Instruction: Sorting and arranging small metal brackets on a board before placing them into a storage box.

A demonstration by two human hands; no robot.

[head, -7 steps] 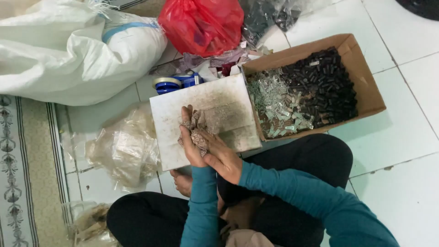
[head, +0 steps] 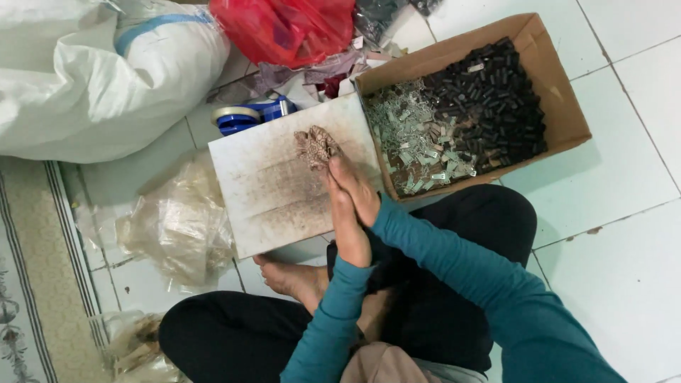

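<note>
A small brown patterned bundle [head: 316, 145] is pinched at the tips of both hands, above the far part of a stained white board [head: 273, 191] that is laid on the tiled floor [head: 624, 269] in front of the crossed legs. The left hand [head: 347, 227] and the right hand [head: 358, 191] are pressed close together, side by side, with the fingers [head: 339, 164] narrowed onto the bundle; how much of it is enclosed cannot be told.

The grip is judged to be shallow, since only the fingertips appear to be engaged. If pressure is eased unevenly, the bundle could be dropped onto the board or rolled off its far edge toward the blue tape dispenser [head: 252, 113].

A cardboard box [head: 567, 120] of small dark and silver metal parts [head: 461, 120] is set just to the right, touching the board. A sideways sweep of the right forearm could knock its near wall and spill parts. The crumpled clear plastic bag [head: 177, 223] on the left could be snagged likewise.
</note>
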